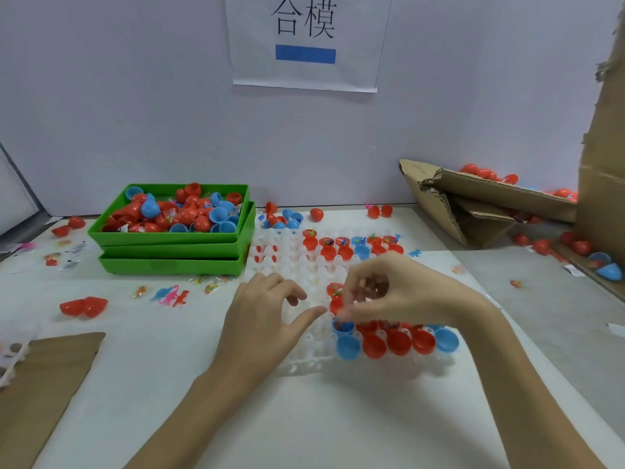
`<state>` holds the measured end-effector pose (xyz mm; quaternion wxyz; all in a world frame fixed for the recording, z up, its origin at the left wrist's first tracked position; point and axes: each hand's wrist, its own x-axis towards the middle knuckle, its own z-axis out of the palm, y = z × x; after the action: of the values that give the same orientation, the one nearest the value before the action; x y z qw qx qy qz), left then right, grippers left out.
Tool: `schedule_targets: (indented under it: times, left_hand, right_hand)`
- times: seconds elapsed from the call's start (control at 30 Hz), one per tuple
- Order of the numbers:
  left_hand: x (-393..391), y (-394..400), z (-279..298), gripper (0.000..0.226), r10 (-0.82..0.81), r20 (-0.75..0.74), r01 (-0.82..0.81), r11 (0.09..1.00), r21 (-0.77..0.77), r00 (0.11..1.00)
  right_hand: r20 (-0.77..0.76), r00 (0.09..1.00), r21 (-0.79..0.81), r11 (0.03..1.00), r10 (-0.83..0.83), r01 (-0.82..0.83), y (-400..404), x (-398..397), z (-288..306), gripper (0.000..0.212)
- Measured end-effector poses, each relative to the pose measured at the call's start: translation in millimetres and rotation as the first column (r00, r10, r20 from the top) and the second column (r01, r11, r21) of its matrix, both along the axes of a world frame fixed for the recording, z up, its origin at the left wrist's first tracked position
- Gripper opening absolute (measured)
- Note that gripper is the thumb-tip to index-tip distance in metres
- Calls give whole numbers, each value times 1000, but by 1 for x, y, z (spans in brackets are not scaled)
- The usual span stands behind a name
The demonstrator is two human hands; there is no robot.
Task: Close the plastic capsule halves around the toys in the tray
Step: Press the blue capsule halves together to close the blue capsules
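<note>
A white moulded tray (297, 258) lies on the table in front of me. Red and blue open capsule halves (399, 341) fill its near row, and more halves with small toys (341, 247) sit in its far rows. My right hand (389, 289) hovers over the tray's middle with fingertips pinched down at a red half (334, 292); motion blur hides what it pinches. My left hand (270, 309) rests on the tray's left part, fingers spread, holding nothing.
Stacked green bins (176, 255) of red and blue capsules stand at back left. A torn cardboard box (473, 204) with capsules lies at back right. Loose capsules (84, 306), toy dinosaurs (169, 296) and cardboard (44, 377) lie to the left.
</note>
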<state>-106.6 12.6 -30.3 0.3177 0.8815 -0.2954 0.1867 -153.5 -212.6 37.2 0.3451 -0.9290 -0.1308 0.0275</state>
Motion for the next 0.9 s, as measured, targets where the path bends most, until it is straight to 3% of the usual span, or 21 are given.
schedule_targets:
  times: [0.17,0.27,0.43,0.63,0.73,0.9]
  left_hand:
    - [-6,-9,-1,11,71,-168,-88,991,-98,983]
    - [-7,-11,-1,10,73,-268,-124,976,-176,961]
    - [-1,-4,5,17,-17,-259,-87,919,-384,966]
    - [7,3,15,15,-121,-311,-120,745,-656,943]
    - [11,8,16,10,-127,-350,-167,699,-695,928]
    - [11,10,15,11,-124,-294,-106,745,-658,948]
  right_hand:
    - [-157,986,-265,959,57,-98,-4,-14,7,20]
    - [-168,985,-322,941,48,-101,3,-14,2,19]
    - [-46,994,-201,973,103,-110,1,-12,5,8]
    - [105,994,44,998,36,-41,3,-4,4,7]
    - [99,995,56,998,-9,4,10,3,-4,10]
    - [120,992,53,998,-27,21,22,7,-14,9]
